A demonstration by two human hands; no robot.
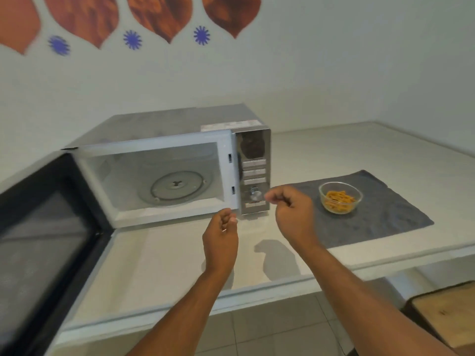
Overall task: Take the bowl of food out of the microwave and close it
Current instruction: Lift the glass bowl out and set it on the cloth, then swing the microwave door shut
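White counter (pixel 164 255) held the microwave (pixel 169 160), its door (pixel 43 227) swung wide for a light push, glass bowl (pixel 340 197) out on the mat (pixel 385 222), both loosely curled hands, left hand (pixel 222 233) and right hand (pixel 291 210), empty.

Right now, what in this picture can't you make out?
- Microwave door: cut off by the left edge of the head view, blurred.
- Control panel: labels too small and blurred.
- Wooden surface: cut off at the right edge.
- Food in the glass bowl: orange strips, kind unclear.
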